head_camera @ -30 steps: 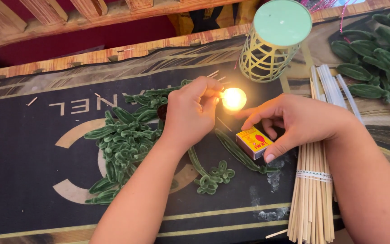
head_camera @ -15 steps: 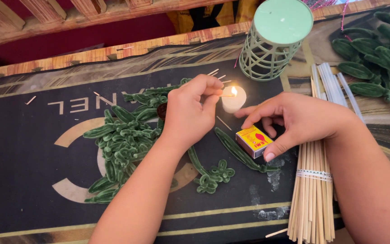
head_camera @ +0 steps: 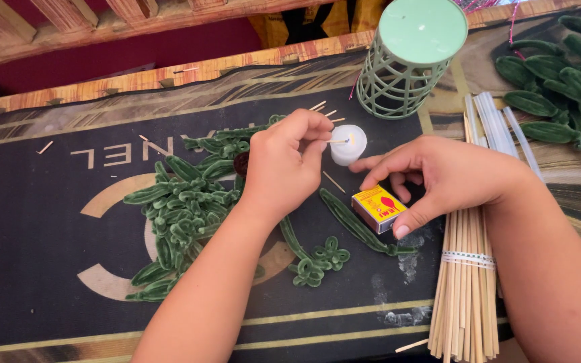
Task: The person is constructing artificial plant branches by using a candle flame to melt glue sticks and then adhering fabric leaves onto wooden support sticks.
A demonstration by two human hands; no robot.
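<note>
**Match at the candle, matchbox under our fingers**

While our head camera looks down on the dark printed mat, we find our left hand closed in a pinch, thumb and fingertips gripping a thin matchstick whose far end reaches the top of the small white candle at about 3 o'clock from that hand. Whether the match touches the wick we cannot tell. Our right hand sits at 4 o'clock from the candle, fingers curled down over a yellow and red matchbox, thumb on its near edge and forefinger on its far corner, gripping it against the mat.

Green fuzzy leaf shapes lie spread at 9 o'clock from our left hand, and one long green stem runs just beside the matchbox, touching its left side. A smaller looped green piece lies at 6 o'clock from the candle. At 12 o'clock from the candle stands a pale green lattice holder. A banded bundle of wooden sticks lies partly under our right wrist, and more green leaves on sticks sit at 2 o'clock, near a few white rods. Loose spent matches lie scattered just beyond our left hand.
</note>
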